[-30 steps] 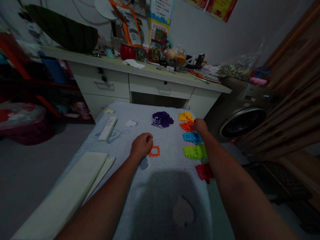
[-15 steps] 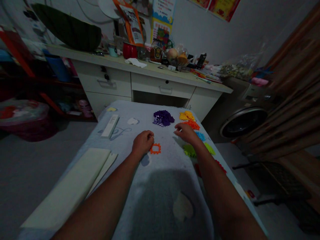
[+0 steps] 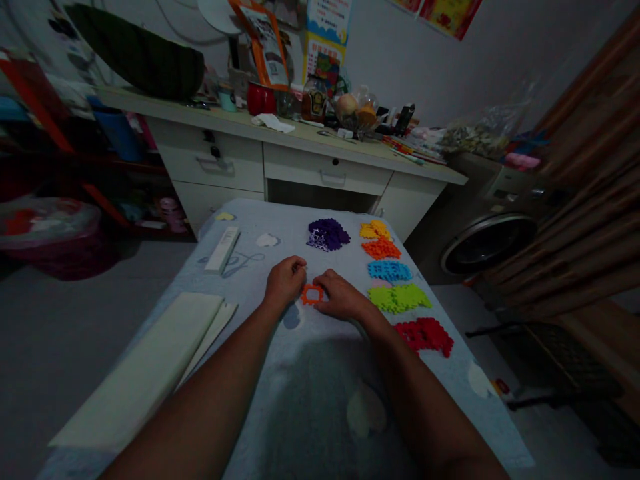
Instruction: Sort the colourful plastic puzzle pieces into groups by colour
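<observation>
An orange square frame piece with notched edges (image 3: 305, 297), a toy interlocking block piece by its look, lies in the middle of the cloth-covered table. My right hand (image 3: 344, 297) has its thumb and fingers around the right side of this piece. At its upper left, my left hand (image 3: 284, 283) is closed in a pinch; what its fingertips hold is too small and dark to make out. Beyond both hands sits a pile of purple pieces (image 3: 334, 233). Along the right edge lie piles of yellow (image 3: 375, 229), orange (image 3: 381, 248), blue (image 3: 390, 270), green (image 3: 400, 298) and red (image 3: 427, 334) pieces.
A long white box (image 3: 223, 250) and a folded pale sheet (image 3: 145, 367) lie on the table's left side. Past the far edge stands a white desk (image 3: 310, 160) crowded with jars and bags. A washing machine (image 3: 493, 220) is at the right.
My right hand has moved left and toward me, from beside the orange pile to the orange frame piece, and closed on its right side. My left hand has stayed almost still.
</observation>
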A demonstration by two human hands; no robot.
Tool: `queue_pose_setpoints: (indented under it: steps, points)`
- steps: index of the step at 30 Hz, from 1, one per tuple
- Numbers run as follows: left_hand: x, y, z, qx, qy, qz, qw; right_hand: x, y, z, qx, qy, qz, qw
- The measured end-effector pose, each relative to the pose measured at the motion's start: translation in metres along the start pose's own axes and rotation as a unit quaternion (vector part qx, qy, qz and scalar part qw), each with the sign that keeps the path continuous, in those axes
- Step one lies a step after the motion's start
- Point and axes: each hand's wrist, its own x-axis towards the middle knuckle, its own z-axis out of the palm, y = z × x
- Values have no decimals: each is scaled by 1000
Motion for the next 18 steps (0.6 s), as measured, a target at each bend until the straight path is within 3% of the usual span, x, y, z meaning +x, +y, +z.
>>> queue_pose_setpoints:
  steps: [5,9,14,18]
  points:
    - [-1,1,0,-2,6,3,1000,0,2,-4,-6,6,4,1000]
    - [0,0,-1,13,1,0,1000,1,17,-25,-15,69,32,997]
    - [1,-1,-1,22,-6,2,1000,4,64,-67,-60,184,114,975]
    - [1,-2,0,17,-7,5,1000,6,109,-93,-107,241,209,942]
